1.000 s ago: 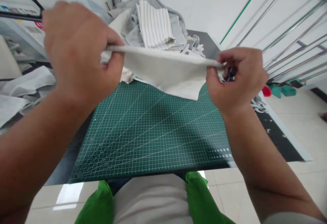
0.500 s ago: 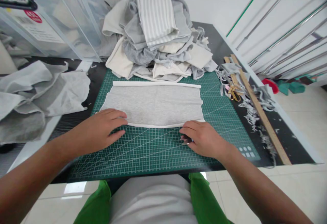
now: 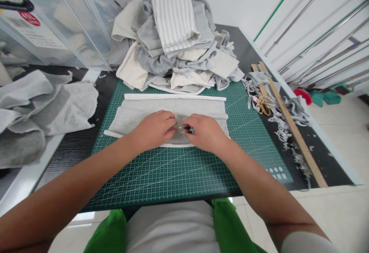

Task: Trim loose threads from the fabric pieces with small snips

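A grey fabric piece with white rolled edges lies flat on the green cutting mat. Both my hands sit on its middle, almost touching. My left hand presses down with its fingers curled together, pinching the cloth. My right hand grips a small dark tool whose tip points at my left fingertips. Most of the tool is hidden inside the hand.
A tall pile of grey, cream and striped cloth stands at the mat's far edge. A wooden ruler, yellow scissors and cloth scraps lie on the right. Crumpled grey cloth and a clear plastic bin are on the left.
One second ago both hands held the fabric stretched in the air. It was then laid flat with hands at its near corners. Now both hands have moved inward to its middle.
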### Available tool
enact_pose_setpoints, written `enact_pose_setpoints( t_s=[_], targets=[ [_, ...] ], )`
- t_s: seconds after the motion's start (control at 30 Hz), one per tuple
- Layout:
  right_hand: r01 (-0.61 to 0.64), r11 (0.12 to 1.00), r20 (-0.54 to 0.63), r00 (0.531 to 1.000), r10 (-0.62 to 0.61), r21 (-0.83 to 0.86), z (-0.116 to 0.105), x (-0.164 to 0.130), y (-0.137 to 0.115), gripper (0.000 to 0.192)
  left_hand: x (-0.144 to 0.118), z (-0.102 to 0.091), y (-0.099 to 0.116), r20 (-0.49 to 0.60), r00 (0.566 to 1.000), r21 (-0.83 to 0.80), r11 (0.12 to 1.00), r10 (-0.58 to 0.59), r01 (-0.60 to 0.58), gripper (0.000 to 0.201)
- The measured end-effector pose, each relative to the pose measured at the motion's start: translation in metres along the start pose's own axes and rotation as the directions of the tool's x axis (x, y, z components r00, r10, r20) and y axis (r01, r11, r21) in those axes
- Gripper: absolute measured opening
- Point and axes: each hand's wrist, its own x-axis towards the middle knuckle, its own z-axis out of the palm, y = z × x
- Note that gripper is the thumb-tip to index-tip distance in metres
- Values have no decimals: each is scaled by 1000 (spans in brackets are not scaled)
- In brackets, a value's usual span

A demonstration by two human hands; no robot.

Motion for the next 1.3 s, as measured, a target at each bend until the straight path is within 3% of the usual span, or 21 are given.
enact_pose_setpoints(
  t_s=[0.07, 0.17, 0.33, 0.47, 0.83, 0.9, 1.03, 1.1, 1.3],
  targets=[
    [-14, 999, 48, 999, 16, -46, 9, 1, 6, 17, -5, 12, -5, 9, 1000, -35, 999, 28, -27, 19],
    [2, 999, 126, 992, 4, -49, 16, -9, 13, 29, -18, 24, -8, -8, 999, -82, 996, 43, -44, 46],
    [43, 995, 186, 982, -26, -88, 14, -21, 15, 60, -26, 25, -5, 120, 990, -40, 997, 73, -69, 90],
    [66, 994, 213, 976, -45, -92, 12, -22, 13, 79, -25, 23, -4, 164, 985, -24, 998, 59, -56, 98],
    [68, 993, 208, 977, -47, -94, 12, -25, 10, 86, -29, 25, -4, 88, 993, -61, 995, 84, -78, 99],
    [65, 994, 209, 977, -44, -93, 12, -25, 11, 84, -32, 24, -5, 27, 994, -103, 989, 105, -101, 88],
    [61, 994, 219, 975, -39, -92, 12, -26, 11, 84, -39, 22, -7, -111, 987, -232, 963, 115, -138, 40],
    [59, 994, 222, 974, -37, -92, 12, -25, 11, 85, -40, 21, -7, -135, 986, -253, 958, 99, -131, 29],
    [56, 995, 229, 973, -35, -84, 11, -25, 11, 83, -40, 21, -9, -71, 984, -211, 962, 161, -172, 44]
  ],
)
